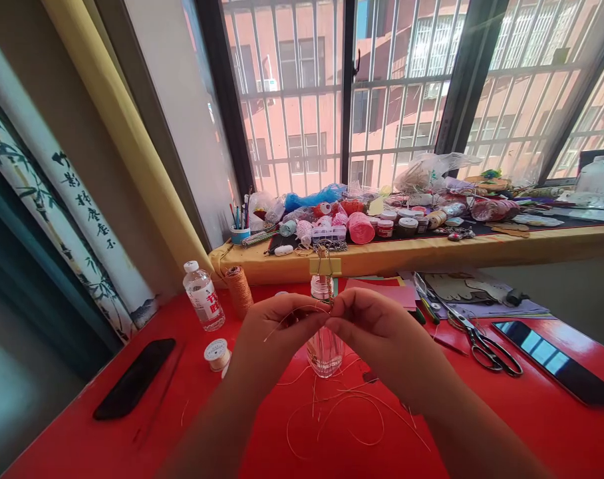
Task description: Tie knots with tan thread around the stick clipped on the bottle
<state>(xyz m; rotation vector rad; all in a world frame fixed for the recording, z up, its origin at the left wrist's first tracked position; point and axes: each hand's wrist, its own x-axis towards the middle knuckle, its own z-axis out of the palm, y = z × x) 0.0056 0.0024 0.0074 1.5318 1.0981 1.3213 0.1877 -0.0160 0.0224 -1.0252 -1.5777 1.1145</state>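
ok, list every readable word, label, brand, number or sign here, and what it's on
"竹影": top of the vertical writing on the hanging scroll; characters below it too stylised to read surely.
Clear bottle at left: red label characters, too blurred.
White spool: print on top, too small.
Jars on the sill: label print too small.
No legible brand or number.

Window [348,100], dark-framed, barred, faced a sunlit pink building [306,106]. Sill [432,253], yellow-covered, ran beneath. Table [262,439], glossy red, stood before it. Side wall [167,80] was pale; panel [62,206] at left was bamboo-printed.
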